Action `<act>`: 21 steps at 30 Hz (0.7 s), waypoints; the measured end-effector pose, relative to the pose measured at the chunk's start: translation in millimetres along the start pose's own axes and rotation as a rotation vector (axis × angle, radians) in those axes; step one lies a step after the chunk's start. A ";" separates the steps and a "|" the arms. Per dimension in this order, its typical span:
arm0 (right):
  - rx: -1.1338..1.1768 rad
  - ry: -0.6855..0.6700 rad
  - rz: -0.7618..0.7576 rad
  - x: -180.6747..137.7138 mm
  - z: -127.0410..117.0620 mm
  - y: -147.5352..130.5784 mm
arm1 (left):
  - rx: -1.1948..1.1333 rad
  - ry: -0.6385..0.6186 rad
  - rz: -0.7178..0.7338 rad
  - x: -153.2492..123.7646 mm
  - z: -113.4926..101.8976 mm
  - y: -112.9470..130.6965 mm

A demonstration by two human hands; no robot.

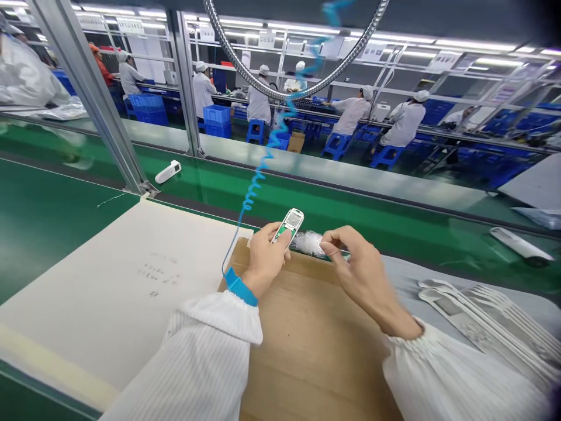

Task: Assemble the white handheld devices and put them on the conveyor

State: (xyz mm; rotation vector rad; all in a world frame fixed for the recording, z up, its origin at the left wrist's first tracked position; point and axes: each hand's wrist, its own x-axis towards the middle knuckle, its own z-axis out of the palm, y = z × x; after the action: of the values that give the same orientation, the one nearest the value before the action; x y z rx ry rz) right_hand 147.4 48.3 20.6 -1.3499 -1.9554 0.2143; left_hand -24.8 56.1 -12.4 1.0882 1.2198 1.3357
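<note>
My left hand (268, 255) grips a white handheld device (293, 220) whose front shows a small screen and a green circuit board. The thumb lies across the board, and a blue wrist strap (240, 286) circles the wrist. To its right, my right hand (357, 269) pinches thumb and forefinger together beside a heap of clear plastic film (309, 242). Whatever is between those fingertips is too small to make out. Under both hands lies a brown cardboard sheet (307, 333).
White plastic casings (468, 316) are stacked at the right. White devices lie on the green conveyor (219, 181), one at far left (168, 172) and one at right (521, 244). A coiled blue cord (263, 166) hangs to the strap. A metal post (94, 99) stands left; people sit beyond.
</note>
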 end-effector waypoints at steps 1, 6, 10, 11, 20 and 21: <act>0.121 0.014 0.111 -2.3 3.5 -0.9 | -0.042 -0.014 -0.009 0.1 0.4 -0.4; 0.517 0.091 0.382 -3.0 20.8 -9.3 | -0.130 -0.069 0.023 -4.0 6.6 -2.8; 0.650 0.152 0.457 -2.6 28.6 -18.1 | -0.121 -0.115 0.091 -8.5 9.2 -4.2; 0.675 0.167 0.484 -2.9 30.3 -19.9 | -0.096 -0.111 0.121 -9.9 9.4 -4.1; 0.842 0.286 0.688 -2.9 48.0 -25.8 | 0.294 0.012 0.386 -24.5 11.1 3.8; 0.840 0.275 0.677 -2.9 49.7 -24.9 | 0.309 0.013 0.394 -25.2 11.2 4.4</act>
State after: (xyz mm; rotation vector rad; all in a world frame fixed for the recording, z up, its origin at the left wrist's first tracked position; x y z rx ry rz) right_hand 97.2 47.9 -3.4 -1.2890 -0.9205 0.9854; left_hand -11.3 32.3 -7.0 1.6059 1.2940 1.4760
